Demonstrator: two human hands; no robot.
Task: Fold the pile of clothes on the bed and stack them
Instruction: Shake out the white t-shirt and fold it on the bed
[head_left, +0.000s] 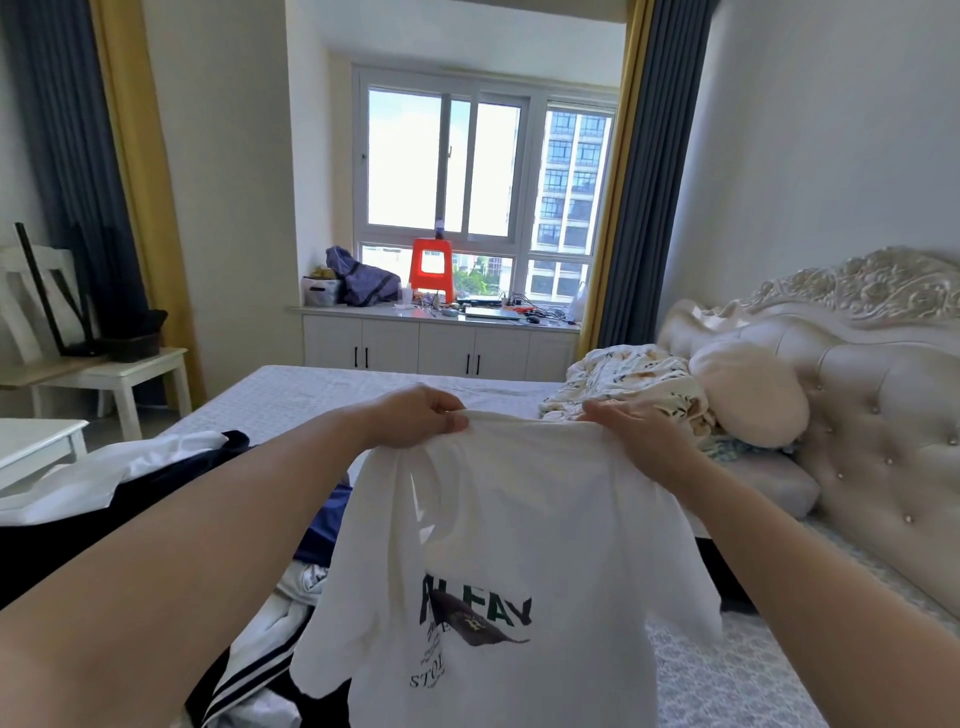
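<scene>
Presently held up: a white cotton T-shirt with dark green lettering and a brown pennant print (498, 545), hanging in the centre and lower middle of the frame.
Left hand: the left hand (415, 418), just left of centre, pinches the shirt's top edge with curled fingers and thumb.
Right hand: the right hand (631, 428), just right of centre, grips the same edge, fingers curled over the cloth.
Pile: a heap of dark navy and white garments, one with striped trim (156, 499), lies at the lower left, partly behind the left forearm.
Bed: a bed with a pale patterned cover (322, 395) fills the middle; a cream tufted headboard (857, 374) stands at the right.
Bedding: a crumpled floral quilt (628, 384) and a cream pillow (748, 395) lie at right of centre.
Background: a red plastic stool (430, 267) stands on the window ledge, upper centre.
</scene>
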